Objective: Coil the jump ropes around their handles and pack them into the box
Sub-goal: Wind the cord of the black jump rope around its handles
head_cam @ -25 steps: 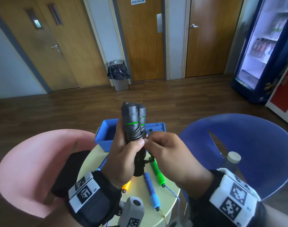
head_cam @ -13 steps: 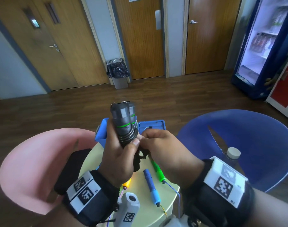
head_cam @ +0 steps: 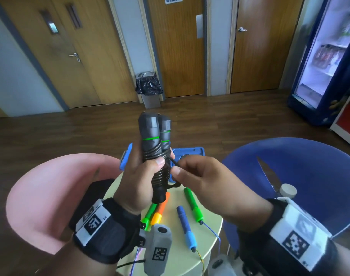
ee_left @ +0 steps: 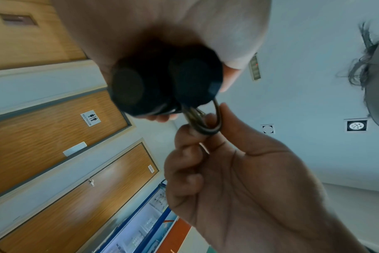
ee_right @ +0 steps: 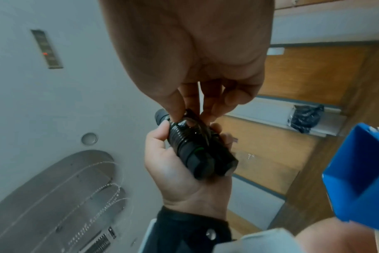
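Observation:
My left hand [head_cam: 138, 182] grips two black jump rope handles [head_cam: 154, 136] held upright side by side, each with a green ring, with black rope coiled around their middle. My right hand [head_cam: 192, 176] pinches the loose loop of black rope [ee_left: 208, 126] just beside the coil. In the right wrist view the handles [ee_right: 197, 154] lie in the left palm while the right fingertips [ee_right: 175, 113] press the rope against the coil. The blue box [head_cam: 188, 152] stands open behind the hands on the round table [head_cam: 210, 232].
Green [head_cam: 193, 204], blue [head_cam: 186, 228] and orange [head_cam: 160, 210] jump rope handles with thin cords lie on the table. A pink chair [head_cam: 50, 196] is at left, a blue chair [head_cam: 299, 176] with a bottle [head_cam: 287, 191] at right. A dark object [head_cam: 94, 194] lies on the pink chair.
The handles have risen slightly and turned more upright. My right hand has pulled a short way right from the coil, drawing the rope's loop out.

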Available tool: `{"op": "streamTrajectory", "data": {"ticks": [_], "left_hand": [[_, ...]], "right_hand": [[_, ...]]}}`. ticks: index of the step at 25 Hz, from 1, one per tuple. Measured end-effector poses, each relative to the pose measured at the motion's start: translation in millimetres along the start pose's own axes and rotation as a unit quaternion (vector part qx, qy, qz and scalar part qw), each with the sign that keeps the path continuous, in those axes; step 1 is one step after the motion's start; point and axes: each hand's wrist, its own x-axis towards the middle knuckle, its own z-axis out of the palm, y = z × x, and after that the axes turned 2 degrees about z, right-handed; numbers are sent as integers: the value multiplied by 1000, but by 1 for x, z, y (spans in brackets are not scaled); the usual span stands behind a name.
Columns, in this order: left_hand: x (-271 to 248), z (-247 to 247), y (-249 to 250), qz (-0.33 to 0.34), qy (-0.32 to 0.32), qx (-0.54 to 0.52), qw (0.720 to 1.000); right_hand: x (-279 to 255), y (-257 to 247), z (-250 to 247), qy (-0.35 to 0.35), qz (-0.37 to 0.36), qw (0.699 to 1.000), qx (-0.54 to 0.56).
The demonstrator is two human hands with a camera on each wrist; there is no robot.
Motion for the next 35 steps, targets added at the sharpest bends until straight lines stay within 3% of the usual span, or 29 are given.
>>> {"op": "streamTrajectory", "data": {"ticks": [3,5,11,17,25,32,35], "left_hand": [[-3,5,1,-15,-6,-12,1000],[-5,12,1,-27,1,-22,999],[-6,23,5,-14,-17,-39,999],[-6,29,11,9,-28,-45,999],[-5,23,10,30,11,17,999],[0,16,4,19,32,-28,999],[2,11,-1,-8,38,-82,996]], "right_hand": [[-1,1,7,68,-150,968,-188],[-3,2,10,80,-195,953,-219],[-8,-6,7,71,-134,987,-60],[-6,-16,6,84,-79,993,-21],[10,-8,14,69,-44,994,74],[22,-2,14,90,-87,992,-1],[20,1,14,69,-63,995,-43]]}}
